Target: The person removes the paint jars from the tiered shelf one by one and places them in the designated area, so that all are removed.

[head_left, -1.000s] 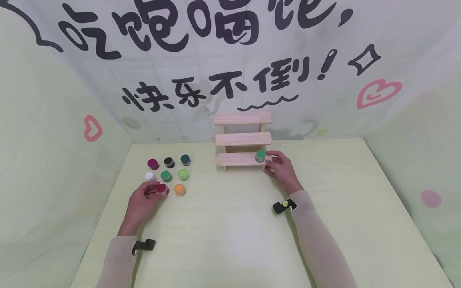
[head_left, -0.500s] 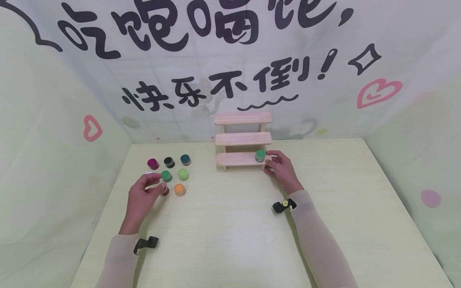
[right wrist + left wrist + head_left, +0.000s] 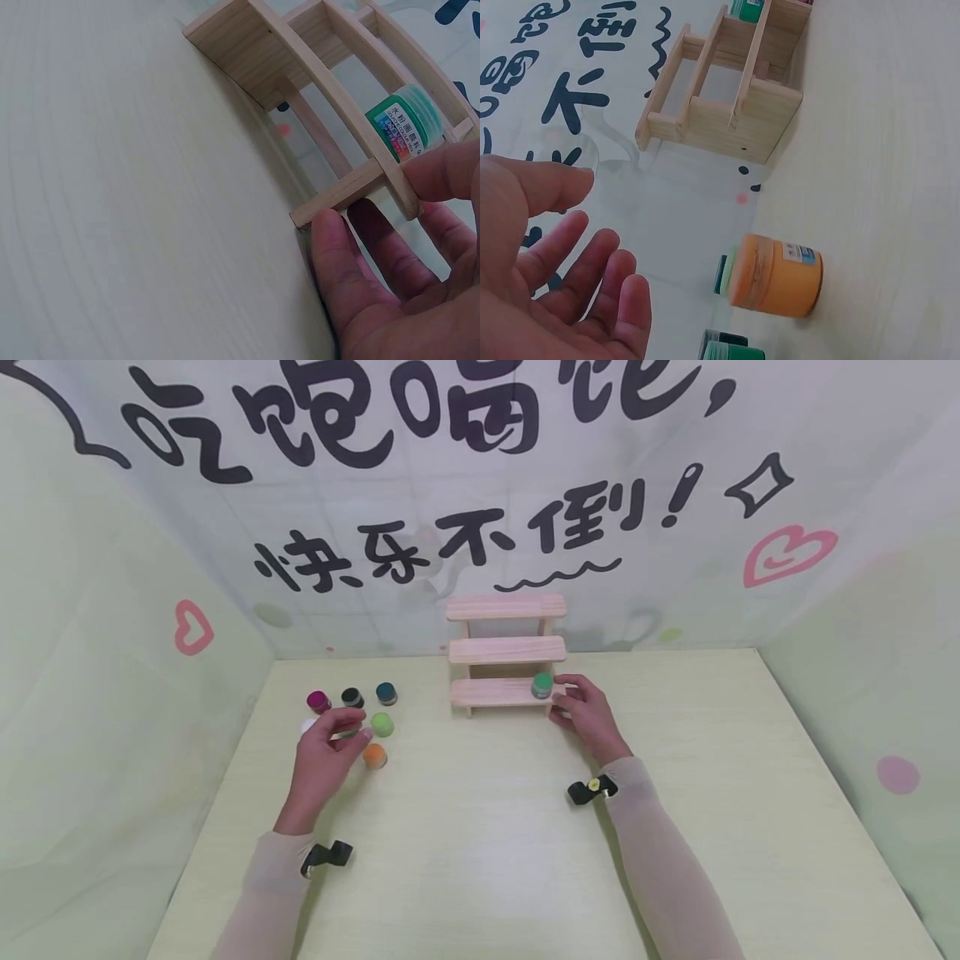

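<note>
My left hand (image 3: 322, 768) hovers over paint jars at the table's left, thumb and fingers apart, holding nothing. Close by its fingertips are a light green jar (image 3: 382, 724) and an orange jar (image 3: 780, 277). A green jar (image 3: 349, 734) and a white jar (image 3: 307, 725) are partly covered by the hand; the dark red jar is hidden. With my right hand (image 3: 592, 718) I grip the right end of the lowest step on a three-step wooden rack (image 3: 495, 692), thumb above and fingers by the leg. Beside the thumb, another green jar (image 3: 405, 124) stands on that step.
Behind the left hand stand a magenta jar (image 3: 318, 701), a black jar (image 3: 352, 697) and a teal jar (image 3: 386, 693). The rack is close to the back wall cloth (image 3: 420, 618), printed with large dark characters. Side cloths border the pale wooden table (image 3: 480, 843).
My left hand has let go of the dark red jar, opened its fingers and shifted right and slightly back toward the green and orange jars. The right hand has stayed at the rack.
</note>
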The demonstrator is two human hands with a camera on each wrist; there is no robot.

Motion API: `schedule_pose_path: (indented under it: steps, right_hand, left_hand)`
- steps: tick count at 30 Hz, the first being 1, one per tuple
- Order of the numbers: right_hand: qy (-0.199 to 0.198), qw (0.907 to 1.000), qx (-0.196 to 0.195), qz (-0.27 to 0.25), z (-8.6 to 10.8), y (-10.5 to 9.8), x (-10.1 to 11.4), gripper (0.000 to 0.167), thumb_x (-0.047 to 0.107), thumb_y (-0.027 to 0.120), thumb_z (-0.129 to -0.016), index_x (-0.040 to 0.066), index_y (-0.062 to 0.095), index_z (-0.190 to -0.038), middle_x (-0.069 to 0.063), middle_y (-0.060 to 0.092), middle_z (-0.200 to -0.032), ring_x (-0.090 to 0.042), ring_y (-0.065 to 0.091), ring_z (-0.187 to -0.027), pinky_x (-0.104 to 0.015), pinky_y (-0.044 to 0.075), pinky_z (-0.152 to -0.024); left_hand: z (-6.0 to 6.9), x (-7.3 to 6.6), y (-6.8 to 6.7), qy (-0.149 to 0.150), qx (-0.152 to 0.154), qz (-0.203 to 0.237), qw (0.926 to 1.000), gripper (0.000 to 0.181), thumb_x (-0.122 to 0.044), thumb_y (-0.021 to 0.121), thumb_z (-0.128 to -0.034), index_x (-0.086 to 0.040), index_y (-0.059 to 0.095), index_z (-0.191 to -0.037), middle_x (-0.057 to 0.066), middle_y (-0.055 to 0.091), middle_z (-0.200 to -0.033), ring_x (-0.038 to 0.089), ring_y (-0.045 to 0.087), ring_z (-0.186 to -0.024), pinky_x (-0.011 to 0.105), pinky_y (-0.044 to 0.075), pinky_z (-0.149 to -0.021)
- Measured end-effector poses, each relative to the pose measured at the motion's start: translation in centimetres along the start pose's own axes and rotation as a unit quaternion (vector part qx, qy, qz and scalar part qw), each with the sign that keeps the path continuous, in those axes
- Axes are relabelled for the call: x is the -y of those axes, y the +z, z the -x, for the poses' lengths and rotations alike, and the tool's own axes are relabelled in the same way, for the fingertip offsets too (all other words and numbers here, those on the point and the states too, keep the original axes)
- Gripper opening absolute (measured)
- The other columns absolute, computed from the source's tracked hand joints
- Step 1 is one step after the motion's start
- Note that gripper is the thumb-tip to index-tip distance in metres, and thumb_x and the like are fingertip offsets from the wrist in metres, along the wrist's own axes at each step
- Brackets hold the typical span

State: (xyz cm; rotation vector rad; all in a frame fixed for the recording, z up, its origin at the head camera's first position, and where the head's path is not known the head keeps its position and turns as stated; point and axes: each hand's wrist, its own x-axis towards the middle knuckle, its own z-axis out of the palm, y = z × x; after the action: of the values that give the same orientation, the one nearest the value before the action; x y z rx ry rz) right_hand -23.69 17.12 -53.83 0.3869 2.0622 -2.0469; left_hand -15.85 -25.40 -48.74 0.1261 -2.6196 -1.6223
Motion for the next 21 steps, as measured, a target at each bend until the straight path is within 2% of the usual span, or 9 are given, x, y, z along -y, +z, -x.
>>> schedule_pose_path:
  steps: [8,16,21]
  right_hand:
    - [-0.001,0.9999,0.003,-0.010,0.1,0.1,0.0,0.040,0.011,0.063,-0.104,0.016,0.058,-0.143,-0.010,0.061,-0.126,-0.022,0.069,-0.108,-0.029,0.064,-0.090]
    - [-0.001,0.9999,0.005,-0.012,0.0,0.0,0.0,0.040,0.010,0.063,-0.103,0.015,0.058,-0.143,-0.011,0.061,-0.125,-0.022,0.069,-0.107,-0.029,0.064,-0.090]
    - [0.000,0.9999,0.005,-0.009,0.0,0.0,0.0,0.040,0.011,0.063,-0.104,0.016,0.058,-0.143,-0.011,0.061,-0.126,-0.023,0.069,-0.109,-0.030,0.064,-0.091]
  left_hand:
    - [-0.8,-0.9,1.8,0.027,0.022,0.038,0.9987,0.036,-0.024,0.077,-0.0987,-0.010,0.067,-0.131,0.010,0.068,-0.133,0.020,0.064,-0.119,0.011,0.054,-0.089]
    - [-1.3,-2.0,4.1,0.033,0.044,0.048,0.9973,0.035,-0.030,0.078,-0.0983,-0.015,0.068,-0.128,0.012,0.068,-0.134,0.026,0.067,-0.118,0.015,0.057,-0.087]
    - [-1.7,-2.9,5.6,0.038,0.046,0.047,0.9971,0.034,-0.026,0.078,-0.0979,-0.014,0.068,-0.128,0.009,0.070,-0.131,0.025,0.066,-0.123,0.013,0.055,-0.090]
